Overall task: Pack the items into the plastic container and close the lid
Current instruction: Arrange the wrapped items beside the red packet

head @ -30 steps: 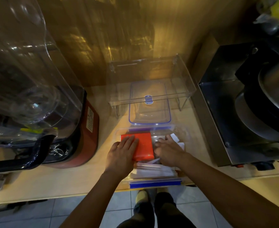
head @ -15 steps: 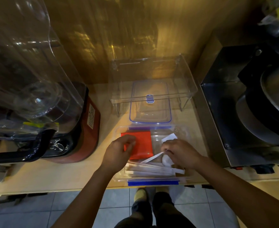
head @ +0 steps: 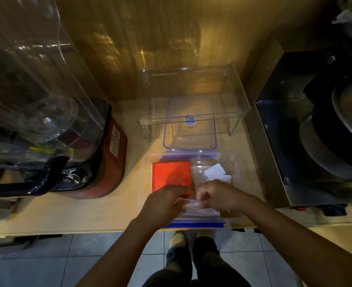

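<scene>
A clear plastic container [head: 148, 168] with blue clips sits at the counter's front edge. Inside it lie a red flat packet [head: 171, 175] on the left and white paper pieces [head: 215, 174] at the back right. A bundle of white packets [head: 200, 211] lies along the container's near side. My left hand [head: 162, 201] and my right hand [head: 218, 195] both grip this bundle, fingers curled on it. The clear lid [head: 189, 129] with a blue rim and blue tab lies flat behind the container.
A clear acrylic riser shelf [head: 237, 100] stands over the lid's far part. A red blender base with a big clear jug [head: 111, 150] stands at the left. At the right is a dark metal appliance [head: 295, 131]. Tiled floor and my feet show below.
My left hand left the red packet and moved toward me onto the white bundle. My right hand came down and closed on the same bundle.
</scene>
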The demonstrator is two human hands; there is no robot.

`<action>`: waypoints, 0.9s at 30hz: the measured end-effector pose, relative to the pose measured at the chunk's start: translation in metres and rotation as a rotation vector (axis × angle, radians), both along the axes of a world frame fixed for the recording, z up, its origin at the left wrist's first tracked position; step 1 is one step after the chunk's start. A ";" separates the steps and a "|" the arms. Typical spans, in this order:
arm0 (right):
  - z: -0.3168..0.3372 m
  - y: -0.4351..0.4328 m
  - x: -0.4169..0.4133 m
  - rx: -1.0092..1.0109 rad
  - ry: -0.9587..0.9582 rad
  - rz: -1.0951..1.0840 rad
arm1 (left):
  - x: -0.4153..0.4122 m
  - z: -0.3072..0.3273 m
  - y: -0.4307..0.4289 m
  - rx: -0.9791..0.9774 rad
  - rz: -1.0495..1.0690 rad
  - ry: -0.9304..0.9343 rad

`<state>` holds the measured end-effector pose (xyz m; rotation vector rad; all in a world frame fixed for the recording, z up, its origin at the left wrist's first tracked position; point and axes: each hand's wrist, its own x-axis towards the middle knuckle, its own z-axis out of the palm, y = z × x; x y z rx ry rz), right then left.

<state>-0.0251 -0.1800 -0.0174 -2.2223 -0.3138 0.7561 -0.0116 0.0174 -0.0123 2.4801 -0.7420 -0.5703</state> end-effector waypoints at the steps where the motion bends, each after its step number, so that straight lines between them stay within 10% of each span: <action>1: -0.003 -0.001 -0.002 -0.066 -0.039 0.077 | 0.000 0.000 -0.001 0.003 0.001 0.008; 11: -0.006 -0.020 0.003 -0.596 -0.357 0.385 | 0.003 -0.011 -0.020 0.065 -0.168 0.299; 27: -0.018 -0.003 0.016 -0.452 -0.133 -0.078 | 0.001 -0.017 -0.029 0.198 -0.042 0.255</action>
